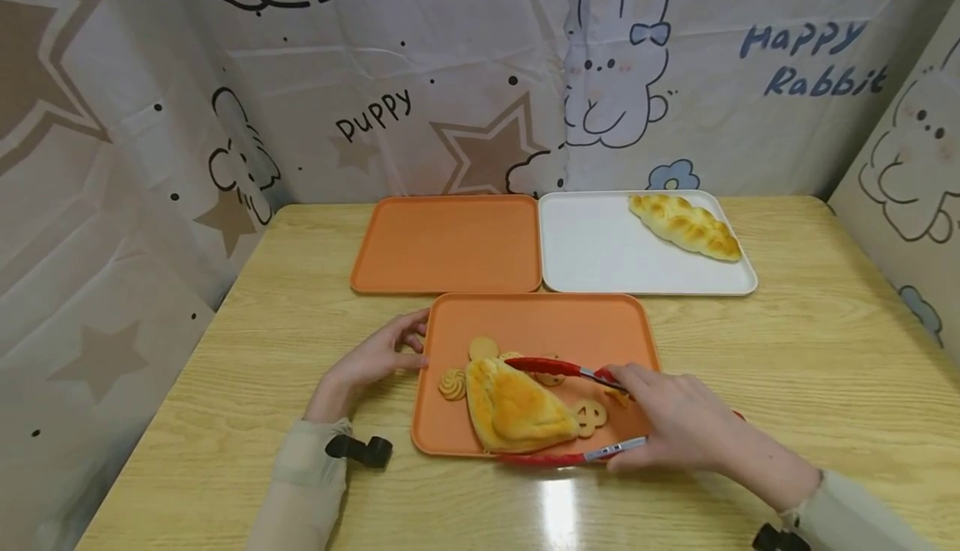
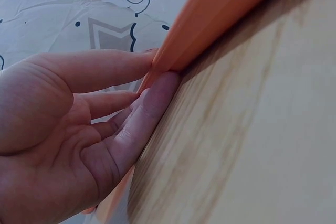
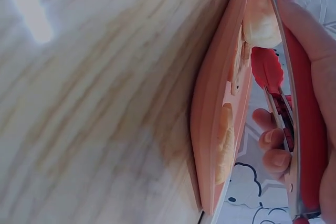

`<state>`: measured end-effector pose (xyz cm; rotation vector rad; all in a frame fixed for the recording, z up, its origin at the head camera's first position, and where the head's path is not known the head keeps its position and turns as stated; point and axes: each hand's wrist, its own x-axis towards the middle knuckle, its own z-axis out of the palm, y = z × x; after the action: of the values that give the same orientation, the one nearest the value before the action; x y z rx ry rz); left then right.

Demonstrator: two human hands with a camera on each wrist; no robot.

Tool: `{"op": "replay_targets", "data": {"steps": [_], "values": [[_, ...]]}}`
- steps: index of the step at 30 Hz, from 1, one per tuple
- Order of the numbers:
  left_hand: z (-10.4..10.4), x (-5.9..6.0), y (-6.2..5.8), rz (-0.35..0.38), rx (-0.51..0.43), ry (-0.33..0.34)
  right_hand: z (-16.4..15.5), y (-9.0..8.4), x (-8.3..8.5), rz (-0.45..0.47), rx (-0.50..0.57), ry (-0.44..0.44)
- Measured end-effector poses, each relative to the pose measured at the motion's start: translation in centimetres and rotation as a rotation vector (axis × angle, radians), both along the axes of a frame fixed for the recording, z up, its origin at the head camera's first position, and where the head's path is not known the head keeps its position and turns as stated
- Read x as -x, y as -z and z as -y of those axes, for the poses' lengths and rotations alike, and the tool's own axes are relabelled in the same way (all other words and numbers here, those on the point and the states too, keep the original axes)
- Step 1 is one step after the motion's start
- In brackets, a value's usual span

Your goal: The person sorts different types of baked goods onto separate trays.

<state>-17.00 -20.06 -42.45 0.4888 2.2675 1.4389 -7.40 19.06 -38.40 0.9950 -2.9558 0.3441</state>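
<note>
My right hand (image 1: 678,418) grips a pair of red-tipped tongs (image 3: 307,129), their arms spread on either side of a golden triangular bread (image 1: 517,409). That bread lies on the near orange tray (image 1: 540,313). Around it sit a swirl cookie (image 1: 452,384), a round cookie (image 1: 483,348) and a pretzel-shaped cookie (image 1: 590,417), with others partly hidden behind the bread and tongs. At the tray's left edge is my left hand (image 1: 378,355). In the left wrist view its thumb and a finger pinch the tray's rim (image 2: 173,45).
Behind the near tray stand a bare orange tray (image 1: 450,242) and a white tray (image 1: 585,242), side by side. A braided bread (image 1: 686,226) lies at the white tray's right side. Printed cloth (image 1: 465,59) hangs around the wooden table (image 1: 787,351).
</note>
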Motion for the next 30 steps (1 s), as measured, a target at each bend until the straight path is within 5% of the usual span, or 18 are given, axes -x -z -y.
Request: {"op": "replay_targets", "data": {"steps": [22, 30], "values": [[-0.1, 0.1, -0.1, 0.008, 0.010, -0.005, -0.3, -0.3, 0.8, 0.033, 0.074, -0.048], [-0.1, 0.0, -0.2, 0.001, 0.006, -0.005, -0.8, -0.7, 1.3, 0.090, 0.093, 0.013]]}}
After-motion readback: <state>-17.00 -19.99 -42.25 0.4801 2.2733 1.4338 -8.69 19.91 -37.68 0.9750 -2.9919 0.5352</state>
